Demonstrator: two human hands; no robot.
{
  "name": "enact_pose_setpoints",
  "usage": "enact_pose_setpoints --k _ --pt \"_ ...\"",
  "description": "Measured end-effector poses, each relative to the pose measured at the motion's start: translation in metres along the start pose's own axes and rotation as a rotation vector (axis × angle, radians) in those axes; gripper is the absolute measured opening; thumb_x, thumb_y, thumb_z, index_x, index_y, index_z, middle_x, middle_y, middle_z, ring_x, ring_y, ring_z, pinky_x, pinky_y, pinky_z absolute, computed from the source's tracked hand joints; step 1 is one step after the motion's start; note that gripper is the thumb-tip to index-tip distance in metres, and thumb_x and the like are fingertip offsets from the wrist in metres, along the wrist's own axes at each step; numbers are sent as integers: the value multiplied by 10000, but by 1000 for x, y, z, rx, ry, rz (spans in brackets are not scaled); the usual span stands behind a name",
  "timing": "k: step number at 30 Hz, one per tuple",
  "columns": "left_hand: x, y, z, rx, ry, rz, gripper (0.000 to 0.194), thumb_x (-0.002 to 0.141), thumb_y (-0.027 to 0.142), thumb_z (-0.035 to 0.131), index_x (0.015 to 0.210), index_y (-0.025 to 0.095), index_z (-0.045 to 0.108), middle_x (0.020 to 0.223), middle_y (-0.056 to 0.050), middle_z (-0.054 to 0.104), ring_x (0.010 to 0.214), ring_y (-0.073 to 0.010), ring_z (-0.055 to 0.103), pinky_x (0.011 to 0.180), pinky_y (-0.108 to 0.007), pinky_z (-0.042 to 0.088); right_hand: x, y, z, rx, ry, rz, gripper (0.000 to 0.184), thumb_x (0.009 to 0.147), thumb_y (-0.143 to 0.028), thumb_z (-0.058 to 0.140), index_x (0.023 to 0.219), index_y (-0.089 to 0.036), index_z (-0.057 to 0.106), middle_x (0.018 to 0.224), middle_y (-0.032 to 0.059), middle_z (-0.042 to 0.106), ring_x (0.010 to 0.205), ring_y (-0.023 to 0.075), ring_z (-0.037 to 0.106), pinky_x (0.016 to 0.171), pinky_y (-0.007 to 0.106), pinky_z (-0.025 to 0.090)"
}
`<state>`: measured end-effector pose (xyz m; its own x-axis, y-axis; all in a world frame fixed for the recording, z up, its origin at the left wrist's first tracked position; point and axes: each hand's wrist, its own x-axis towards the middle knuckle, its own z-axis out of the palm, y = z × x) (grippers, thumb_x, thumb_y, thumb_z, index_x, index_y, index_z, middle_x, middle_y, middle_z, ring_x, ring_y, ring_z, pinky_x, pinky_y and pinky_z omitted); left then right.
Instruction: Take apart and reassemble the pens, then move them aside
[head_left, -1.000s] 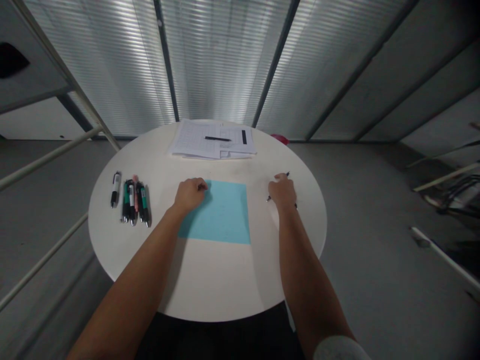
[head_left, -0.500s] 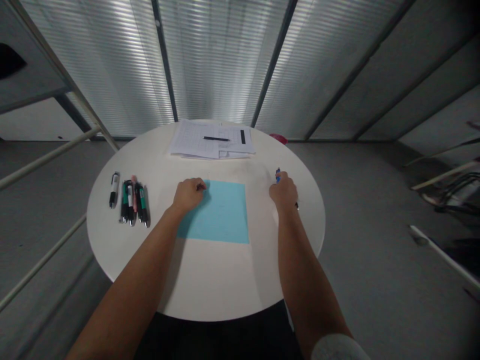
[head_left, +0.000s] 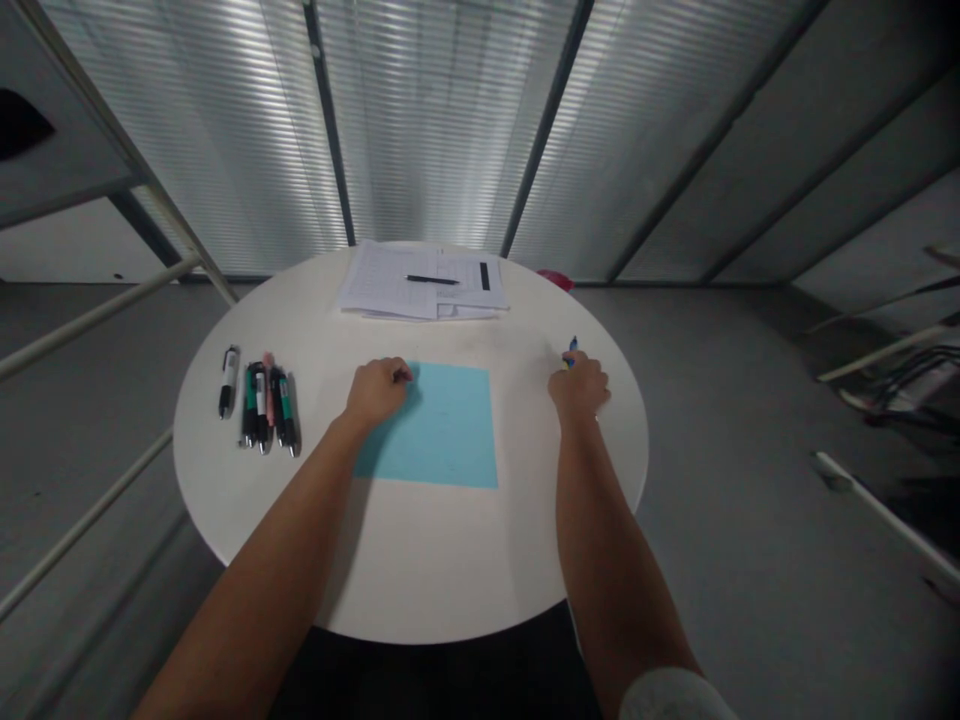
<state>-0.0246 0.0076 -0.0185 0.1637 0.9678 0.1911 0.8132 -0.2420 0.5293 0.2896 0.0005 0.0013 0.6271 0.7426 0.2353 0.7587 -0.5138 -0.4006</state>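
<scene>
Apparently, in the head view, the right hand (head_left: 579,388) is grasping a blue pen (head_left: 574,344) right of centre, seemingly handling it and next needing steady fingers, while the left hand (head_left: 379,390) is resting curled over the blue sheet (head_left: 442,430), its grip hidden.

L hand (head_left: 377,390) palm-down, fingers curled under, tips twd R. L forearm (head_left: 281,525) bare, slants from near L to far R. R hand (head_left: 579,386) approx. level w/ L, well apart; back up, fingers bent in a grip. R forearm (head_left: 609,540) bare, steeper, leans L twd far end.
</scene>
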Motion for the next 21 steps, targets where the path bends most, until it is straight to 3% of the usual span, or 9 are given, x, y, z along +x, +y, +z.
enact_pose_setpoints --k 9,21 --pt "0 3 -1 12 -8 -1 237 745 140 512 850 211 713 880 -36 732 841 -188 650 773 -273 455 0 2 -3 -39 -13 -66 494 821 -103 416 1219 -284 646 1129 137 616 1018 292 577 788 389 448" --pt "-1 1 -1 -6 7 6 227 747 151 509 841 211 706 864 -31 728 816 -179 644 746 -265 450 1 -2 -4 -21 -58 -60 388 807 -121 483 1074 -271 722 1092 161 606 1024 319 568 798 432 461"
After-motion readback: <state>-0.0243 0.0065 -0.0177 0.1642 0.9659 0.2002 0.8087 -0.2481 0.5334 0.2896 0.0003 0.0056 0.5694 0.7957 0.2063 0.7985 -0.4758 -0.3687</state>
